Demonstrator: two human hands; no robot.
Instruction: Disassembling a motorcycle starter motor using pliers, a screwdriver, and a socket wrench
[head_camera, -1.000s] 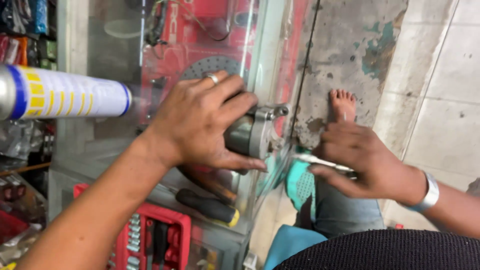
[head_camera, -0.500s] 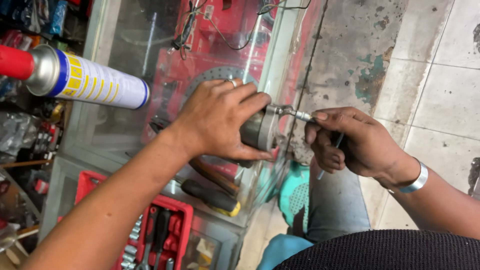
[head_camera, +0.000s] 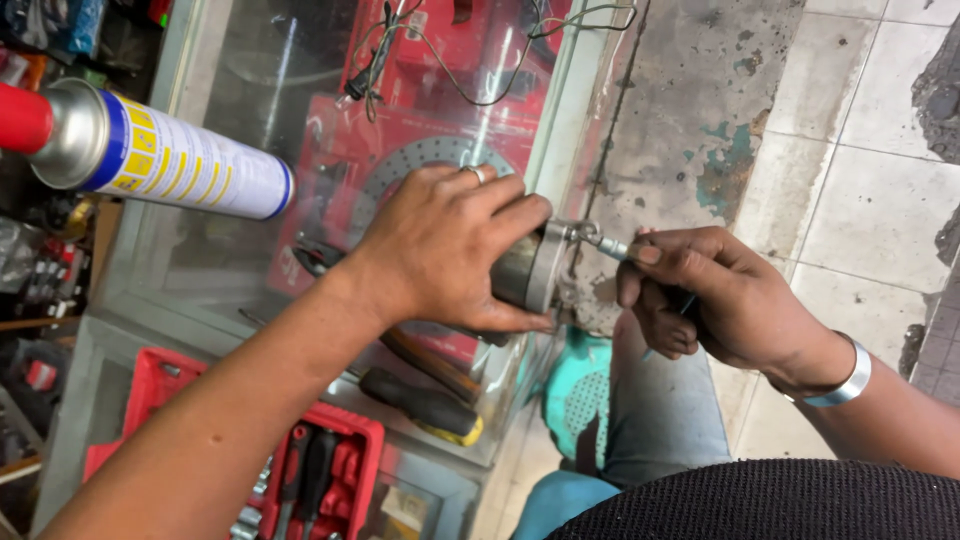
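Both hands barely shifted: left hand (head_camera: 450, 250) stayed clamped around the small motor (head_camera: 528, 268), right hand (head_camera: 715, 300) fingers pinching a screwdriver (head_camera: 608, 243) at its still-attached end cap.

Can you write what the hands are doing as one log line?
left hand: grips metal cylinder | right hand: holds tool at its end

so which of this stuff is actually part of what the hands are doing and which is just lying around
In hand:
left hand gripping a small metal motor-like cylinder
right hand holding a screwdriver, its metal tip at the cylinder's end

Lying about:
spray can on the glass counter
black-and-yellow screwdriver
red tool case
wires
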